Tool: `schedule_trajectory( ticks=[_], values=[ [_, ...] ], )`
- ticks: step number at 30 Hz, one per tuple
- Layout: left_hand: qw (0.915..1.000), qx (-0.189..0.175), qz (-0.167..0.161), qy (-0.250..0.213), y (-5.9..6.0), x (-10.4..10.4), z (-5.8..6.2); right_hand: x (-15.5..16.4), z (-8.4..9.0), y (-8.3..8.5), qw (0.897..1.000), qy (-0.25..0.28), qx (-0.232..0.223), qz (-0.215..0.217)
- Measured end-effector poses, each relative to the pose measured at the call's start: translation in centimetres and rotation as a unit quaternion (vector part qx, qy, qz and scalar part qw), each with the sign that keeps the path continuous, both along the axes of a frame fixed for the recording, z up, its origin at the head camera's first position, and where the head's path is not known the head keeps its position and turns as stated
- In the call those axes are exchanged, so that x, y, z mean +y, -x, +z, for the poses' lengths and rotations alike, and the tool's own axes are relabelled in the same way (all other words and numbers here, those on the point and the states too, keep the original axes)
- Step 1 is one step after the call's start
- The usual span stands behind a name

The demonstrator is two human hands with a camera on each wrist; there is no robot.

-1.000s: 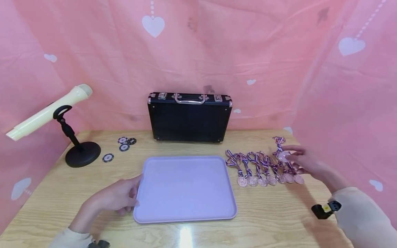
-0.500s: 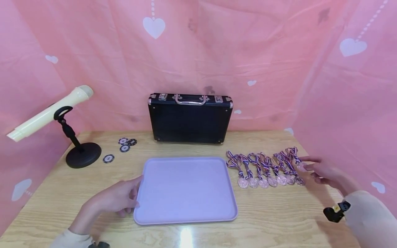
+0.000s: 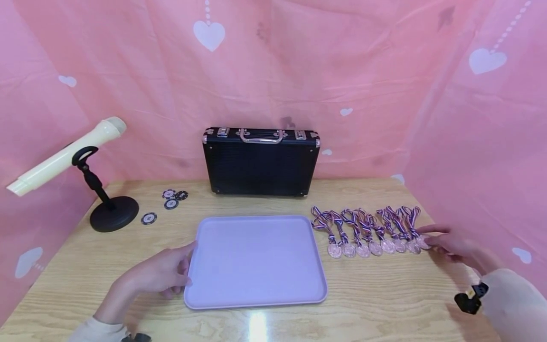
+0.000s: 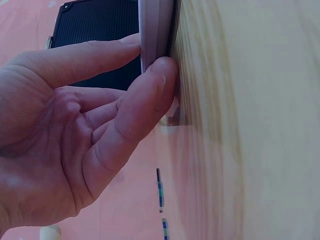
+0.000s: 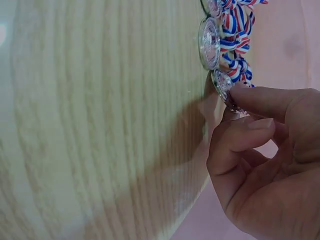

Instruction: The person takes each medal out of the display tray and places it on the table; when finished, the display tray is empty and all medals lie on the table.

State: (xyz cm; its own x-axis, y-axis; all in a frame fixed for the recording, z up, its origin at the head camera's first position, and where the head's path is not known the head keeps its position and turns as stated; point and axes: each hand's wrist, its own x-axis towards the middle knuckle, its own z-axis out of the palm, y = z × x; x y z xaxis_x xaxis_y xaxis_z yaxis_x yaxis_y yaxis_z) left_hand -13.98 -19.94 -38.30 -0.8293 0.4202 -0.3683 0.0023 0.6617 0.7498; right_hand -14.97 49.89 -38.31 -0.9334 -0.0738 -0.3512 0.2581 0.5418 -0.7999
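Note:
My left hand (image 3: pixel 188 266) holds the left rim of an empty lavender tray (image 3: pixel 256 259) on the wooden table. In the left wrist view the left hand (image 4: pixel 149 59) pinches the tray's edge (image 4: pixel 157 25) between thumb and forefinger. Right of the tray lies a row of several bronze medals (image 3: pixel 367 237) with red, white and blue ribbons. My right hand (image 3: pixel 431 240) pinches the rightmost medal (image 3: pixel 423 242) at the end of that row. Seen from the right wrist, the right hand (image 5: pixel 237 107) has its fingertips on that medal's disc (image 5: pixel 222 85), low on the table beside another medal (image 5: pixel 209 36).
A black case (image 3: pixel 260 161) stands upright behind the tray. At the far left a cream microphone (image 3: pixel 64 156) sits on a black stand (image 3: pixel 114 213), with several poker chips (image 3: pixel 171 199) near it. Pink cloth (image 3: pixel 478 142) closes in the back and both sides.
My right hand has brought the medal from above the back of the row down and forward to the row's right end. The left hand has stayed on the tray.

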Motion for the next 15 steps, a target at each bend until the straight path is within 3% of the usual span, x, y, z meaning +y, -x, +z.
schedule_trajectory(
  ticks=[4,15],
  values=[
    [1.0,0.001,0.0,0.001,0.04,-0.03,-0.02,0.51,0.03,0.47,0.999,-0.043,-0.018,-0.015],
    [1.0,0.005,-0.006,0.006,0.02,-0.36,-0.14,-0.21,-0.1,0.25,0.991,-0.118,0.054,-0.041]
  ],
)
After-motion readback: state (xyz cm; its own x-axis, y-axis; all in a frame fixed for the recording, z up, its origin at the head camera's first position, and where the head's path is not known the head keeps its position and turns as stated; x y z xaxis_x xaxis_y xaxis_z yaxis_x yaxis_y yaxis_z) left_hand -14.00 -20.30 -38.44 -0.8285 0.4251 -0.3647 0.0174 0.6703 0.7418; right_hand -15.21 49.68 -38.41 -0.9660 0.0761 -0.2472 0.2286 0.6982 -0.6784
